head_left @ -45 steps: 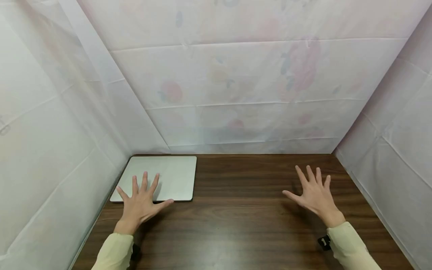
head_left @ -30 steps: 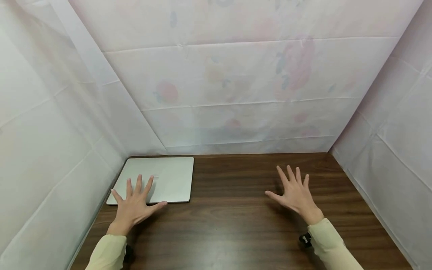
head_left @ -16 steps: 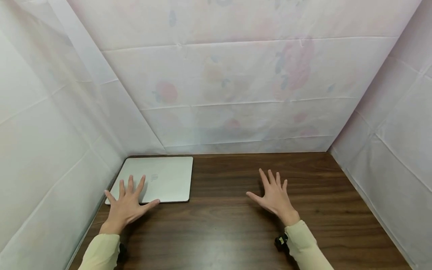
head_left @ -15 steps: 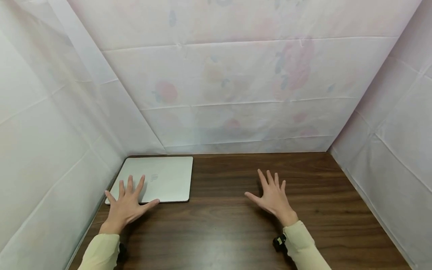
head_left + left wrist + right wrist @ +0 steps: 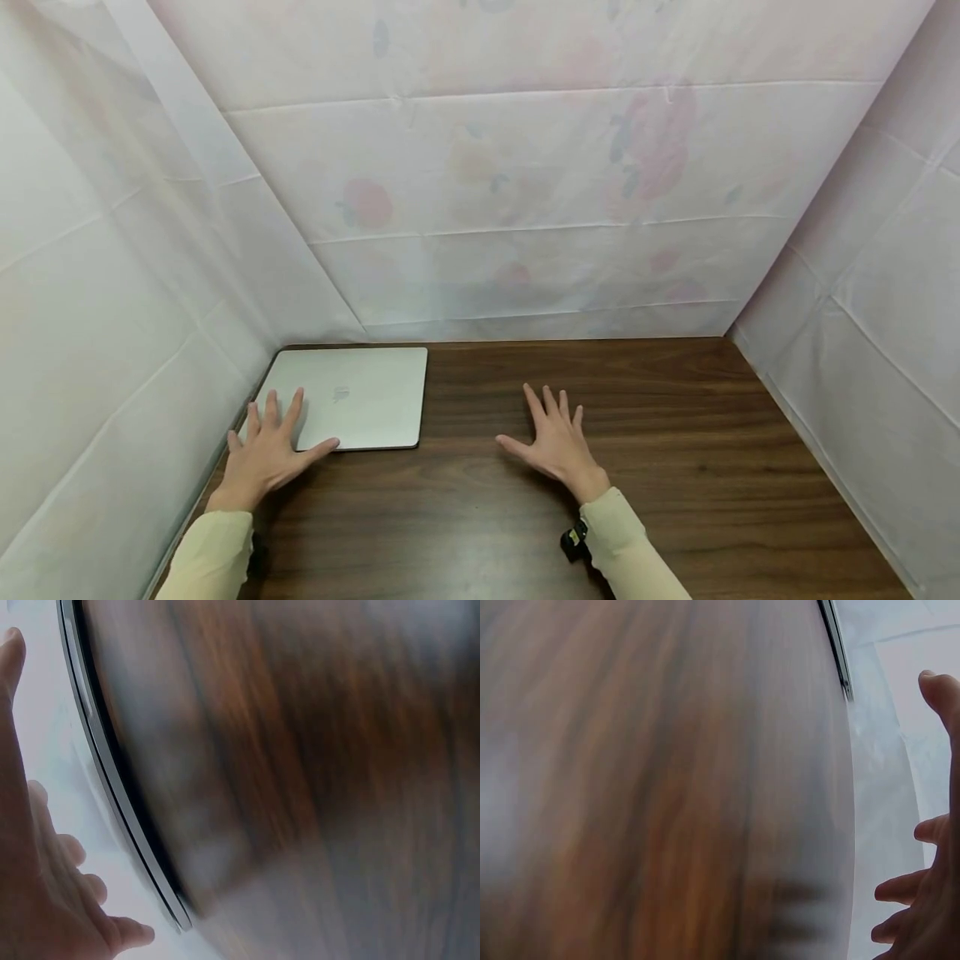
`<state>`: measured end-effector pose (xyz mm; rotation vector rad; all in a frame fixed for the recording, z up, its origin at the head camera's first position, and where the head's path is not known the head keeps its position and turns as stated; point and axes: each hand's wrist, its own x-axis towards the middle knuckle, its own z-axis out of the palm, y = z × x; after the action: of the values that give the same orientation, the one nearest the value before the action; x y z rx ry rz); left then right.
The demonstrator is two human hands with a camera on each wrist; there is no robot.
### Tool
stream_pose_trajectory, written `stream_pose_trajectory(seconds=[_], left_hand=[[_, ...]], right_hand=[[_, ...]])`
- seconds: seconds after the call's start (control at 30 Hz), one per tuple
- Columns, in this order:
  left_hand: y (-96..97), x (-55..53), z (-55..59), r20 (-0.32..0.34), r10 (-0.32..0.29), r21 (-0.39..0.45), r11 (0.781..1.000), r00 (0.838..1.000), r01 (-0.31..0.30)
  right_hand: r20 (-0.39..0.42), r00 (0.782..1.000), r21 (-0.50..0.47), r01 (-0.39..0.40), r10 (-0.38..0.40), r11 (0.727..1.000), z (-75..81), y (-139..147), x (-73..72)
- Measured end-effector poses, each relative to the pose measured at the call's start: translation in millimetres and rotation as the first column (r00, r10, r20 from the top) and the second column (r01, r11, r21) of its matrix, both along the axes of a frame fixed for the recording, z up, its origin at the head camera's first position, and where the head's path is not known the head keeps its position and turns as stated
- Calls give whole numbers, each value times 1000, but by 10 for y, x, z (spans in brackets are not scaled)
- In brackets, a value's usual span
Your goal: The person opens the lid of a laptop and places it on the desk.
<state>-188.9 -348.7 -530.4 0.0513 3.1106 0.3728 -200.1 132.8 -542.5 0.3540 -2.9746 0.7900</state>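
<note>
A closed silver laptop (image 5: 375,396) lies flat at the back left of the dark wooden table, a small logo on its lid. Over its front left corner my left hand (image 5: 262,458) is spread, fingers apart and holding nothing. In the left wrist view the laptop's side edge (image 5: 127,787) runs past that hand (image 5: 45,900); a gap appears between them, though contact is hard to judge. To the laptop's right, my right hand (image 5: 558,450) hovers above the tabletop with fingers spread, nothing in it. The right wrist view shows this hand (image 5: 930,900) at the right edge and a laptop corner (image 5: 838,652).
The wooden table (image 5: 480,517) fills the lower part of the head view. White fabric with faded fruit prints hangs behind it (image 5: 517,192), on the left (image 5: 112,333) and on the right (image 5: 885,292). Black wrist devices (image 5: 575,542) sit under the cuffs.
My right hand has swept left across the table toward the laptop. My left hand has shifted a little to the left. The laptop has stayed in place, and the head view has turned slightly.
</note>
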Motion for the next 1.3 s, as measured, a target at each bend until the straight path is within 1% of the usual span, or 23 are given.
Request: stream_pose_trajectory(seconds=[0.23,0.33,0.5,0.67,0.83,0.97,1.2,1.3], left_hand=[[-156,-28,-7,34,10,14,1000,999,-11],[-185,-37,11,47,14,9,1000,999,-14],[-228,-82,46,49,16,8,1000,999,-17],[-302,-130,50,70,9,11,1000,997,-10],[-369,-193,62,83,9,15,1000,996,-11],[-381,-209,70,79,10,23,1000,997,-12],[-387,-224,7,90,3,33,999,996,-6],[-340,-243,-44,88,-8,57,998,996,3]], right_hand=[[26,999,0,-46,46,999,57,-232,-42],[39,997,3,-69,69,998,64,-324,-65],[63,993,20,-100,98,995,70,-475,-115],[70,989,28,-130,128,991,75,-644,-174],[104,982,-3,-161,160,987,85,-857,-221],[119,975,-9,-187,187,982,96,-1011,-247],[129,969,-3,-214,213,977,70,-1238,-293],[130,968,-14,-217,216,976,45,-1306,-307]])
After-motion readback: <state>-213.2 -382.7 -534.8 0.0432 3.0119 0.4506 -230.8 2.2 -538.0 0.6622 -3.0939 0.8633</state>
